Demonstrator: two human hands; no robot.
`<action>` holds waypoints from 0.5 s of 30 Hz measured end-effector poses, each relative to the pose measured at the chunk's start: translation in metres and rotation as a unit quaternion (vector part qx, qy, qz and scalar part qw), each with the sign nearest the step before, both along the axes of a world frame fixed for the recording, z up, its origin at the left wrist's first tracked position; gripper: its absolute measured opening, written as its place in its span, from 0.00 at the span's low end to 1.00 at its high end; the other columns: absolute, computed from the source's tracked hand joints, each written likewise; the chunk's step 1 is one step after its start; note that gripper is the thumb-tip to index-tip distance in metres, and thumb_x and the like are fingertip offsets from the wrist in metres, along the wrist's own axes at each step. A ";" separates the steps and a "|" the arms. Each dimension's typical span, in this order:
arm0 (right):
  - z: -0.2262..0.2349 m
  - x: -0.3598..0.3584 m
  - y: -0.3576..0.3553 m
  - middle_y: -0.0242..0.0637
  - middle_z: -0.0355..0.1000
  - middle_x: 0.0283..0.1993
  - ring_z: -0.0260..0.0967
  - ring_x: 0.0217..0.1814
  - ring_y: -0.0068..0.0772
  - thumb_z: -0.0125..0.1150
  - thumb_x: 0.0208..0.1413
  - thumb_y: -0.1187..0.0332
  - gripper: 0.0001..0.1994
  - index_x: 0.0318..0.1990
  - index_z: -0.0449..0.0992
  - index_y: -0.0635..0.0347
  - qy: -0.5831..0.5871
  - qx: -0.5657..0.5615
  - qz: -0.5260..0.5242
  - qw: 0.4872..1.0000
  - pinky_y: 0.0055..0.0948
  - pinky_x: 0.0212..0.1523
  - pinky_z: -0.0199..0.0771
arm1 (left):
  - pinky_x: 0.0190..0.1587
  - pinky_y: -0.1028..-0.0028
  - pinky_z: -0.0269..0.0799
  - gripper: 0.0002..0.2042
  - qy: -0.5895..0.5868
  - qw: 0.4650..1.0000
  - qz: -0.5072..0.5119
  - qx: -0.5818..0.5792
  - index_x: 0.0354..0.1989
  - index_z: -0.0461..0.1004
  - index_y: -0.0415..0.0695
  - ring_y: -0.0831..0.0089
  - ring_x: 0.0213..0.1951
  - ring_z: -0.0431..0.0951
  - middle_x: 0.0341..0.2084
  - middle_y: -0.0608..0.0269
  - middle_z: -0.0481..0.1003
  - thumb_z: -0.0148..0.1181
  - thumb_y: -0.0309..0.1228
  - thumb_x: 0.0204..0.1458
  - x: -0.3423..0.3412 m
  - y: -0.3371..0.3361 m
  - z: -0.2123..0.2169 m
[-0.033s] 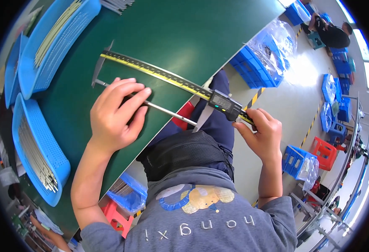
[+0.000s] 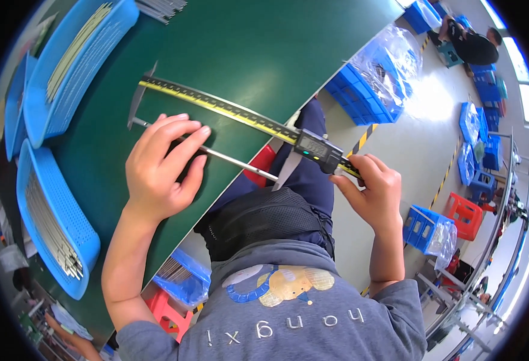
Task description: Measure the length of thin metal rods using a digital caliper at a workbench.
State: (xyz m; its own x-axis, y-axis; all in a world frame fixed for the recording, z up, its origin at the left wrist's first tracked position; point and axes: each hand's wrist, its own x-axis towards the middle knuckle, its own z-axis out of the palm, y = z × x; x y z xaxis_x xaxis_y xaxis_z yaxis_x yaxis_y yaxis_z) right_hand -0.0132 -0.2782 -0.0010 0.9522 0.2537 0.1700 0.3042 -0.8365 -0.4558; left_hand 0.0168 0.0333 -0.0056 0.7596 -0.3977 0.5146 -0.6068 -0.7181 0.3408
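A long digital caliper (image 2: 216,103) with a black and yellow scale slants across the edge of the green table (image 2: 246,42), its jaws spread wide. Between those jaws lies a thin metal rod (image 2: 235,160), one end by the far-left jaw and the other by the sliding jaw over my lap. My left hand (image 2: 159,171) is closed round the rod, its fingers partly hiding it. At the right end of the caliper, beside the display, my right hand (image 2: 376,189) pinches the beam with thumb and fingers.
Blue perforated baskets (image 2: 79,219) of thin rods stand at the table's left side. More metal rods (image 2: 163,7) lie at the far edge. Right of the table are a blue crate (image 2: 361,96) with plastic bags, a red stool (image 2: 464,215) and a seated person (image 2: 474,48).
The whole picture has shifted slightly to the left. Both hands keep their hold on the rod and the caliper.
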 end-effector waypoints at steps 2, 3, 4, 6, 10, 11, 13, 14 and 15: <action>0.006 -0.002 0.003 0.32 0.69 0.23 0.69 0.20 0.32 0.71 0.40 0.58 0.17 0.33 0.74 0.58 0.008 -0.006 -0.009 1.000 0.28 0.21 0.67 | 0.48 0.58 0.73 0.17 0.003 1.000 -0.012 -0.004 0.38 0.78 0.43 0.58 0.42 0.76 0.37 0.58 0.75 0.62 0.22 0.35 -0.001 0.003 0.001; 0.008 -0.002 0.003 0.31 0.69 0.23 0.70 0.21 0.32 0.72 0.40 0.58 0.17 0.34 0.74 0.57 0.018 -0.007 -0.009 1.000 0.28 0.21 0.68 | 0.49 0.58 0.72 0.17 0.006 1.000 -0.016 0.000 0.38 0.78 0.42 0.57 0.43 0.76 0.38 0.58 0.75 0.61 0.22 0.35 -0.002 0.003 0.002; 0.009 -0.003 0.003 0.31 0.69 0.23 0.70 0.21 0.33 0.72 0.38 0.57 0.19 0.34 0.75 0.57 0.014 -0.002 -0.003 1.000 0.28 0.22 0.68 | 0.49 0.57 0.72 0.17 0.010 1.000 -0.018 0.006 0.39 0.78 0.42 0.57 0.44 0.76 0.38 0.58 0.75 0.61 0.23 0.34 -0.003 0.004 0.002; 0.009 -0.006 0.002 0.32 0.69 0.23 0.70 0.21 0.33 0.72 0.37 0.57 0.19 0.35 0.75 0.56 0.014 -0.004 -0.006 1.000 0.28 0.22 0.68 | 0.50 0.57 0.71 0.17 0.013 1.000 -0.027 0.001 0.39 0.78 0.41 0.57 0.45 0.75 0.39 0.57 0.75 0.61 0.24 0.34 -0.005 0.006 0.001; 0.007 -0.012 0.002 0.32 0.68 0.23 0.71 0.22 0.33 0.71 0.37 0.57 0.18 0.35 0.75 0.56 0.018 0.010 -0.008 1.000 0.29 0.22 0.69 | 0.50 0.57 0.71 0.18 0.021 0.999 -0.037 0.001 0.39 0.78 0.41 0.56 0.46 0.75 0.39 0.57 0.74 0.60 0.25 0.34 -0.007 0.009 0.000; 0.007 -0.012 0.002 0.32 0.68 0.23 0.71 0.22 0.34 0.71 0.37 0.57 0.18 0.35 0.75 0.56 0.019 0.021 -0.006 1.000 0.29 0.22 0.69 | 0.50 0.57 0.71 0.18 0.024 0.999 -0.037 0.001 0.39 0.78 0.41 0.56 0.46 0.75 0.39 0.57 0.74 0.60 0.25 0.34 -0.007 0.009 0.001; 0.008 -0.012 0.001 0.32 0.69 0.23 0.70 0.21 0.30 0.72 0.36 0.61 0.18 0.35 0.75 0.57 0.017 0.017 -0.005 1.000 0.26 0.22 0.69 | 0.50 0.56 0.71 0.18 0.025 0.999 -0.043 -0.001 0.39 0.78 0.41 0.56 0.46 0.75 0.39 0.57 0.74 0.60 0.25 0.34 -0.007 0.009 0.000; 0.009 -0.012 0.001 0.33 0.69 0.23 0.69 0.21 0.27 0.72 0.35 0.64 0.18 0.36 0.75 0.58 0.016 0.014 -0.001 1.000 0.23 0.23 0.68 | 0.50 0.56 0.71 0.18 0.027 0.999 -0.045 -0.002 0.39 0.78 0.41 0.56 0.45 0.75 0.39 0.57 0.74 0.60 0.26 0.34 -0.006 0.008 0.000; 0.008 -0.012 0.001 0.33 0.69 0.23 0.69 0.21 0.27 0.72 0.35 0.64 0.18 0.36 0.75 0.58 0.016 0.015 -0.003 1.000 0.23 0.23 0.68 | 0.50 0.56 0.71 0.18 0.027 0.999 -0.047 -0.001 0.39 0.78 0.41 0.56 0.45 0.75 0.39 0.57 0.74 0.60 0.26 0.34 -0.006 0.007 0.000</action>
